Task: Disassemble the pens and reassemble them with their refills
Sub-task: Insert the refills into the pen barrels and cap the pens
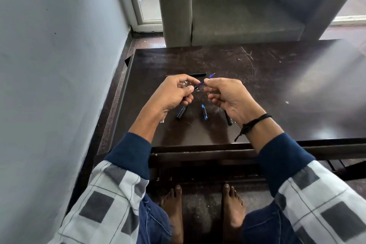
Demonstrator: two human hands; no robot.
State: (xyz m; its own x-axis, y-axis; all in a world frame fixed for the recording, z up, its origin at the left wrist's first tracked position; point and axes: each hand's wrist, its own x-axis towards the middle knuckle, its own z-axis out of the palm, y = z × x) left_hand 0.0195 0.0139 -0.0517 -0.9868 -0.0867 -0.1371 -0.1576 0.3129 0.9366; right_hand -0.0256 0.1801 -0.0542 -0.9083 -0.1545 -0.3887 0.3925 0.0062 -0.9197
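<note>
Refill (200,83), blue, pinched between both hands: right hand (227,97) near tip, left hand (174,93) gripping lower end.

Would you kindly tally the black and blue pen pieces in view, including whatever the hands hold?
Black pen pieces, lying on the table: 3
Blue pen piece, lying on the table: 1
Blue refill, pinched between left hand and right hand: 1
Total: 5

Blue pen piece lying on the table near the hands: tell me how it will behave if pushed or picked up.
The blue pen piece looks round and short, so it would probably roll on the glossy table. Small, likely plastic: probably light, stiff, easy to fumble.
</note>
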